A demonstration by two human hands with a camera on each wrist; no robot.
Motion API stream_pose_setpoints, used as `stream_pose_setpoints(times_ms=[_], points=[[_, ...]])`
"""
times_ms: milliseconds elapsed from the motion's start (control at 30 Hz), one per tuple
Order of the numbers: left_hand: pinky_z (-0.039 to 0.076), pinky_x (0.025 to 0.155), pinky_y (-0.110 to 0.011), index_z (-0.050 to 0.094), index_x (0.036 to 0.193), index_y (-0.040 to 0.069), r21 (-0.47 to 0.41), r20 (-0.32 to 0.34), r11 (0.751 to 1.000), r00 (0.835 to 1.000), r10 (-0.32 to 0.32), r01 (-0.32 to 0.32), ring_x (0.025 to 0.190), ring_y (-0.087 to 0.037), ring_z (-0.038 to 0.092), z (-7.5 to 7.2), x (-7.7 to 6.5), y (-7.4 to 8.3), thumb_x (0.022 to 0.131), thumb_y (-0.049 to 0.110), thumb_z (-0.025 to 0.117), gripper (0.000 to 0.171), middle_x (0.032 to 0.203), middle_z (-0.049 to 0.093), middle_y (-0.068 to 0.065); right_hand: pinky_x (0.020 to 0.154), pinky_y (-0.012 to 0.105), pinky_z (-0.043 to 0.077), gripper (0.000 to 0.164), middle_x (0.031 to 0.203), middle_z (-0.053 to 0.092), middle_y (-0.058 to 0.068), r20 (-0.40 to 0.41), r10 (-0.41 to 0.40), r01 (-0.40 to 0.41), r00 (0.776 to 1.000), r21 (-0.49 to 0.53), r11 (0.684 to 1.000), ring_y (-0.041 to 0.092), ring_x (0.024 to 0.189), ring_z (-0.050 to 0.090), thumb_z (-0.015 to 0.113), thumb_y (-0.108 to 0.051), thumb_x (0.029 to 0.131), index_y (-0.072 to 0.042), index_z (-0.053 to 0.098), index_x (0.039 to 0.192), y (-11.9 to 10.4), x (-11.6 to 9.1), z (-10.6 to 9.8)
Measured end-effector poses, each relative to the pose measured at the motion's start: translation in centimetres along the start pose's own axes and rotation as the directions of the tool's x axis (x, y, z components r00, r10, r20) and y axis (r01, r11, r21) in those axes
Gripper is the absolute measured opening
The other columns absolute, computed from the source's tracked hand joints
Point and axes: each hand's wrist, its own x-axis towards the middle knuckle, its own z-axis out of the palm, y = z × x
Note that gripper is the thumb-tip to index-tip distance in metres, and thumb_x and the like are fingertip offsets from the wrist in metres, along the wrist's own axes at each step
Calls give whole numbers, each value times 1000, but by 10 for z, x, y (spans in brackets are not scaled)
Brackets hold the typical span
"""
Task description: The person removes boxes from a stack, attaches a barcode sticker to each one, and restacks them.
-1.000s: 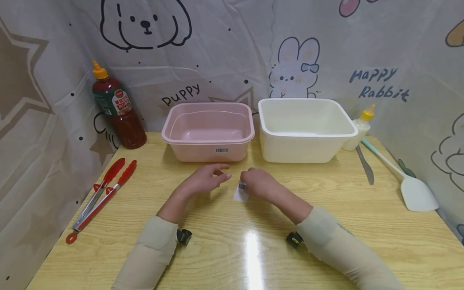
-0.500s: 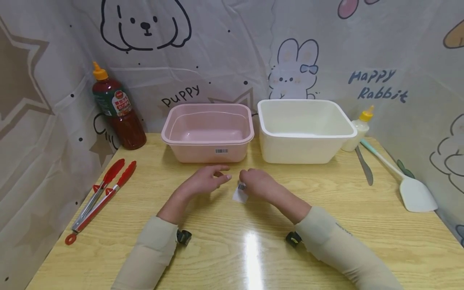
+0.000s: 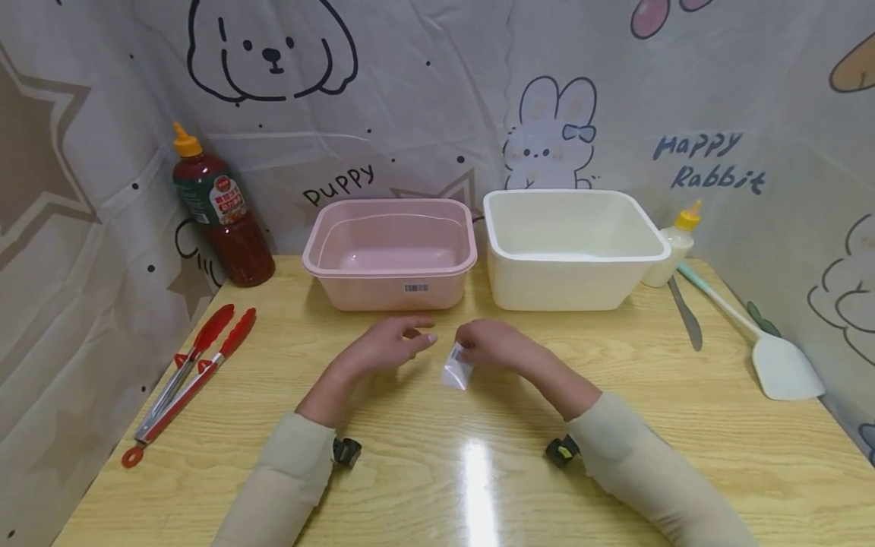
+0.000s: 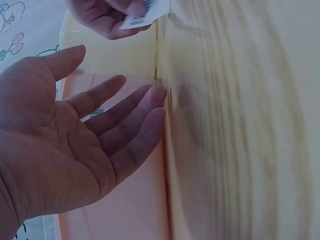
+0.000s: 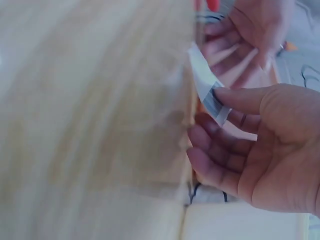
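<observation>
Between thumb and fingers my right hand (image 3: 495, 343) pinches a small white barcode label (image 3: 456, 369). In the right wrist view the label (image 5: 204, 82) curves away from the thumb, its dark barcode next to the thumb tip. My left hand (image 3: 390, 342) hovers to the left of it, fingers relaxed and spread, holding nothing; the left wrist view shows its bare palm. Both hands are above the table in front of a pink basin (image 3: 396, 292), which bears a barcode sticker (image 3: 415, 288) on its front wall.
A white bin (image 3: 560, 285) stands right of the basin. At left are a red sauce bottle (image 3: 229, 216) and red-handled tongs (image 3: 187, 380). On the right lie a spreader knife (image 3: 685, 315) and a white spatula (image 3: 786, 368), near a yellow-capped bottle (image 3: 673, 251). A printed cloth hangs behind.
My right hand has turned slightly and shifted a little to the right, and the label in it now tilts and catches the light. The left hand has stayed almost still.
</observation>
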Motion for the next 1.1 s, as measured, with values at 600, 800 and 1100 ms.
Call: stream_pose_setpoints(times_ms=[600,800,1100], points=[[60,84,-43,71,122,16,-351,-68,930,993,96,-114,94,-26,73,29,19,33,99,29,67,27,109,76,-4,76,35,62,29,98,73,19,-241,251,-26,938,669,743,17,82,68,65,-15,99,0,63,124,28,-28,-24],[60,83,-43,72,118,12,-415,-101,902,991,85,-120,88,-21,71,37,26,44,98,25,69,25,107,74,-8,72,31,57,27,98,73,18,-279,276,-12,920,681,732,16,80,65,64,-17,100,-4,64,123,32,-31,-26],[59,78,-38,73,116,8,-432,-150,895,987,50,-111,90,-20,66,42,31,49,98,24,68,25,110,72,-18,68,29,56,33,102,69,19,-328,299,10,896,688,725,19,80,63,65,-15,99,-10,60,132,32,-33,-28]])
